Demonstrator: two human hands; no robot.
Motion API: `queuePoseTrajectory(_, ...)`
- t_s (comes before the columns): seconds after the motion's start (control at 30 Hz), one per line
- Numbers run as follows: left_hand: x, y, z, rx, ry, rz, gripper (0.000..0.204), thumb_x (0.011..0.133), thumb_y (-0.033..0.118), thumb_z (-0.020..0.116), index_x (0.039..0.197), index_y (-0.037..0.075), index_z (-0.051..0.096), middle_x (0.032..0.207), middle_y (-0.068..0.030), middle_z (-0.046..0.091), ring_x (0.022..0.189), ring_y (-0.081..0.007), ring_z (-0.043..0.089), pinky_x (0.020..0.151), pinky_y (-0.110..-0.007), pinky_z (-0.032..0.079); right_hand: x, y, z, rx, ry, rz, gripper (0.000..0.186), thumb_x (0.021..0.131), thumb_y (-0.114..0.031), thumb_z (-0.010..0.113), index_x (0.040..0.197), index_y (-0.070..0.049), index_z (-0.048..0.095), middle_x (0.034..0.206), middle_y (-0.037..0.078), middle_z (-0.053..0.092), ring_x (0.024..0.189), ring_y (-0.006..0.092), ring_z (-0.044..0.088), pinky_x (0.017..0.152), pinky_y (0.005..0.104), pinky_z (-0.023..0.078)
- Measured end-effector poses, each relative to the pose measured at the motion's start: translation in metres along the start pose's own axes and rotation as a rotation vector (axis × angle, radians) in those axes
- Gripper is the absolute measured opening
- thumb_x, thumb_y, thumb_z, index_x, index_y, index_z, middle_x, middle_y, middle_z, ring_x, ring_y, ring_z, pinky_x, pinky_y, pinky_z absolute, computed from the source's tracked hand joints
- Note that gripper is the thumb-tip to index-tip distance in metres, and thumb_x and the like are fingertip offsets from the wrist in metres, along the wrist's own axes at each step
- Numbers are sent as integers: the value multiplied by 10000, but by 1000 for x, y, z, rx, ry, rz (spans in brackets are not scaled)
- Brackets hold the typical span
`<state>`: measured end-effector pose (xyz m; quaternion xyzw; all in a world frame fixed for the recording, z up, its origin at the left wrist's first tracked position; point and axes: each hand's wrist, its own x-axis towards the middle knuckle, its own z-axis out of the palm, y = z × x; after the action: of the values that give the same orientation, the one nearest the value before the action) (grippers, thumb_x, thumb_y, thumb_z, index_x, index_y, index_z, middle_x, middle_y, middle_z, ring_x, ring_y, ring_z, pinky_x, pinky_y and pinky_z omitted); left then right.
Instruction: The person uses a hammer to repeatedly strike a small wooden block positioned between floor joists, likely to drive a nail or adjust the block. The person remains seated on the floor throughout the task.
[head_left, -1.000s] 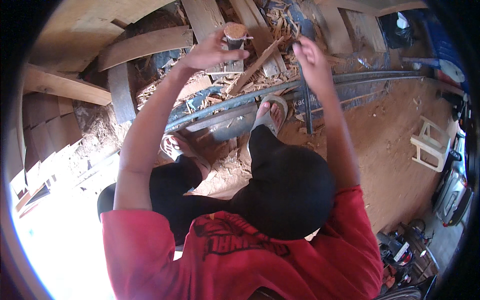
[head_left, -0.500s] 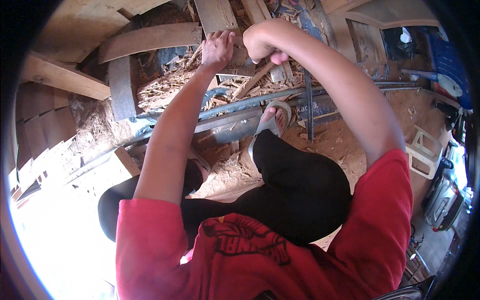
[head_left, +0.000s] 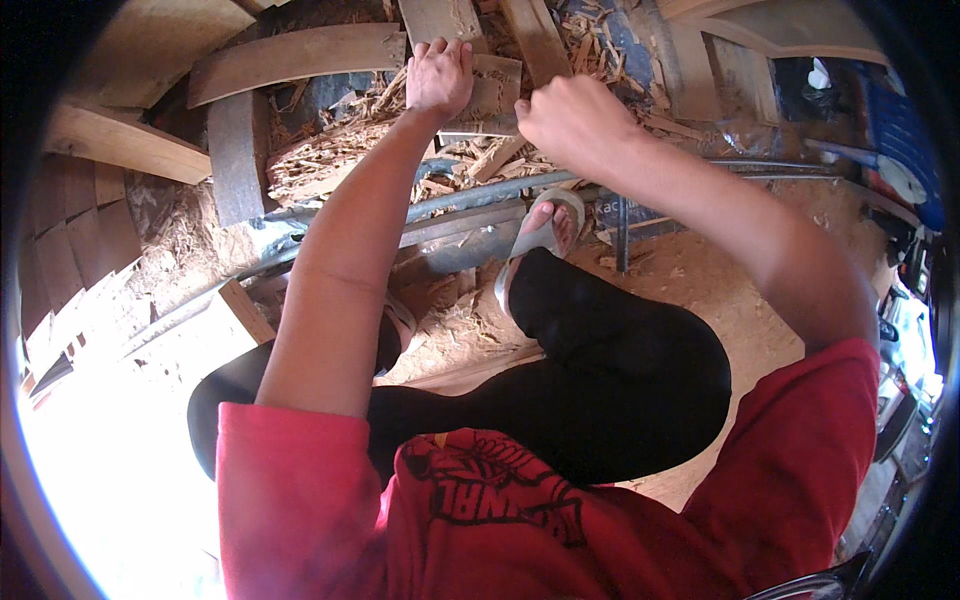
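My left hand (head_left: pixel 440 80) is closed, knuckles up, fingers bent over something it hides among short wooden boards (head_left: pixel 492 90). To its right and slightly lower, my right hand (head_left: pixel 572 120) is also closed, wrist bent, and whatever it may hold is hidden. Splintered wood scraps (head_left: pixel 335 150) lie about both hands. Below them a long metal rail (head_left: pixel 445 200) runs across, with a dark upright bar (head_left: pixel 622 245) under my right forearm.
Curved planks (head_left: pixel 290 65) and an angled beam (head_left: pixel 130 140) lie at upper left. My sandalled right foot (head_left: pixel 545 225) is beside the rail on the dirt ground (head_left: pixel 680 270). A wood block (head_left: pixel 245 315) sits by my left knee. Blue plastic items (head_left: pixel 905 135) stand at far right.
The cork-coloured round top seen beside my left hand earlier is now out of sight. Both hands came together at the boards; since then my right hand has moved right and down.
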<state>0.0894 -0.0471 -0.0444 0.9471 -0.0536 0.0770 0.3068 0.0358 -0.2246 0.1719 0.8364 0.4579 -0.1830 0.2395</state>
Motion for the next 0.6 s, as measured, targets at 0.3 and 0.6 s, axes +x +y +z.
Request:
queuePoseTrajectory(0.3,-1,8,-1,61,-14,-29,419,1147,383,463,1153,62,732,1200,-188,703,1197,-411,612,1036,-545,485,-38,-23,37,181,211,229,412,905,-123,726,1305,-22,731,986,164,798,850,273,809,643,387,643)
queuePoseTrajectory(0.6,-100,5,-30,171,328,-437,235,1051,232,573,939,67,698,1078,-189,747,1079,-370,661,915,-530,500,24,22,-26,432,-235,257,264,853,-87,710,1086,-14,811,1068,199,817,1011,364,802,887,486,646)
